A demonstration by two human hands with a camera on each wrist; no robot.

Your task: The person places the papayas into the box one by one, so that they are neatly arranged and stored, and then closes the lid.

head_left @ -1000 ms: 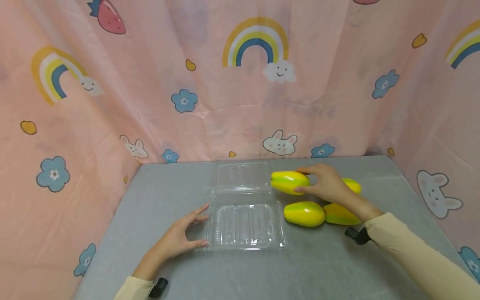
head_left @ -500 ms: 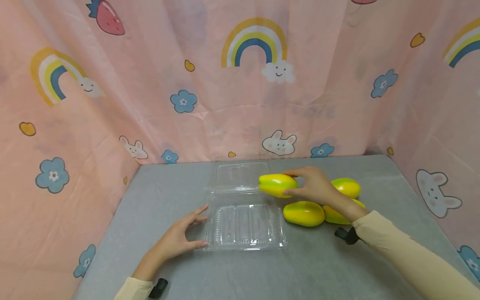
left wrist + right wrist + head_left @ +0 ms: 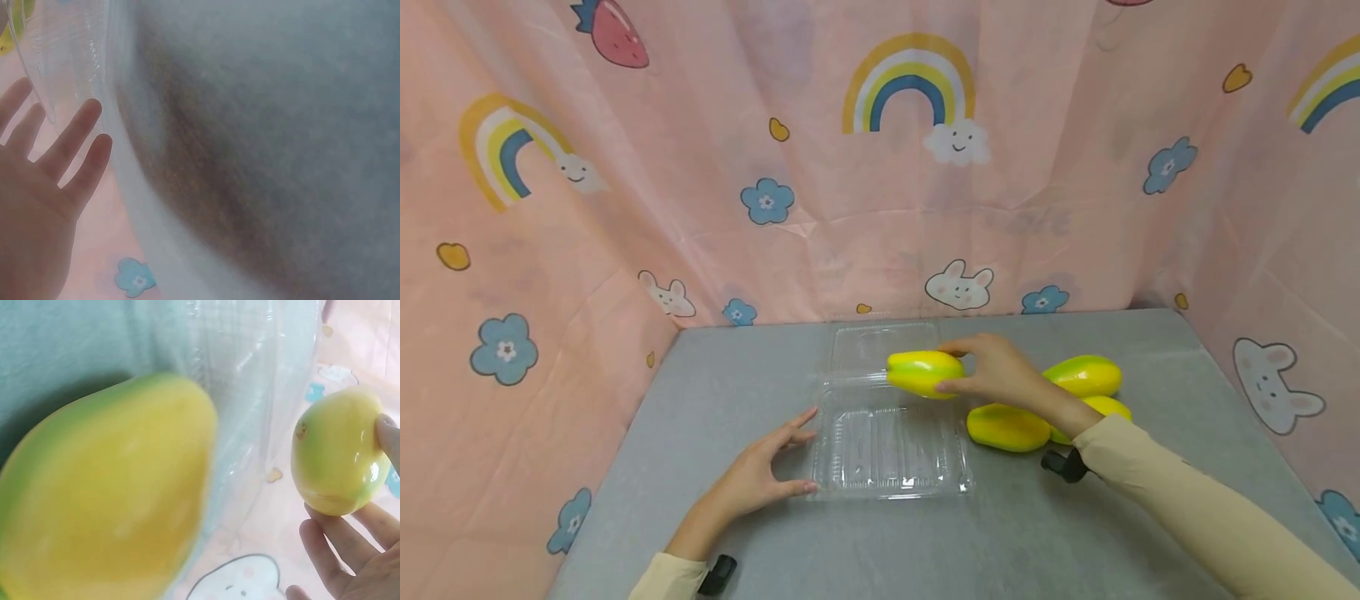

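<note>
My right hand [image 3: 1000, 373] holds a glossy yellow-green papaya [image 3: 919, 372] above the hinge side of a clear plastic clamshell box [image 3: 891, 450]. In the right wrist view, thumb and fingers pinch this papaya [image 3: 337, 456] from opposite sides. The box lies with its lid [image 3: 880, 346] folded back, away from me. At the box's left side, my left hand [image 3: 756, 468] has its fingers and thumb spread against or very near the rim; contact is hard to tell. The left wrist view shows that hand [image 3: 37, 200] with fingers extended.
Right of the box lie more papayas: one [image 3: 1009, 427] close to its right edge, another [image 3: 1088, 376] farther back, and a third [image 3: 1108, 407] partly behind my right forearm. A pink patterned curtain [image 3: 1037, 192] borders the grey table [image 3: 880, 546] at the back and sides.
My right hand has carried the papaya leftward, from beside the lid to over the back of the box. The left hand stays in place.
</note>
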